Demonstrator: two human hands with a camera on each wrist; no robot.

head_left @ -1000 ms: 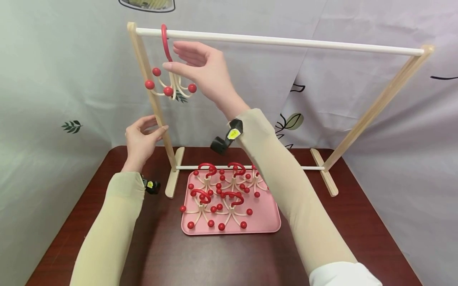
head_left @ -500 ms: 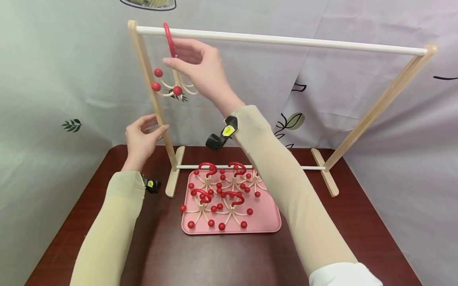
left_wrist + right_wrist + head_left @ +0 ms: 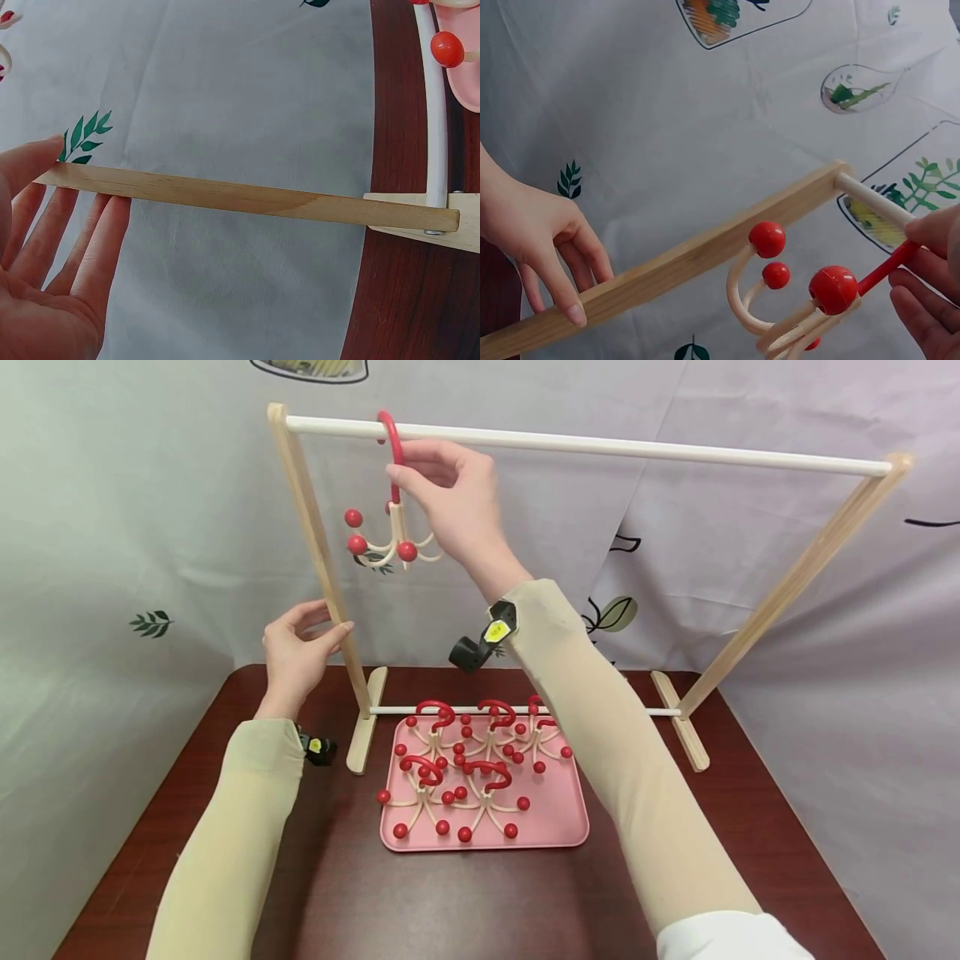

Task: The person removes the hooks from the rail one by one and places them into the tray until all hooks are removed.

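Note:
My right hand [image 3: 468,510] pinches the red hook of a pale multi-armed hanger [image 3: 397,527] with red balls on its arm tips. The hook sits over the white top rod [image 3: 600,445] of a wooden rack, towards its left end. In the right wrist view, thumb and fingers are on the red hook [image 3: 889,268], just below the rod. My left hand [image 3: 292,656] holds the rack's left post [image 3: 309,522] partway up. In the left wrist view, the thumb lies on one side of the post [image 3: 225,196] and the fingers on the other.
A pink tray [image 3: 555,827] bears several more hangers of the same kind, hooks upward. It stands on a dark wood table [image 3: 352,893], between the rack's feet. The right post [image 3: 795,581] slants upward on the right. A printed cloth [image 3: 525,543] hangs behind.
The hanger has shifted to the right along the top rod, and my right hand with it. My fingers now pinch its hook more plainly. The left hand has stayed on the post.

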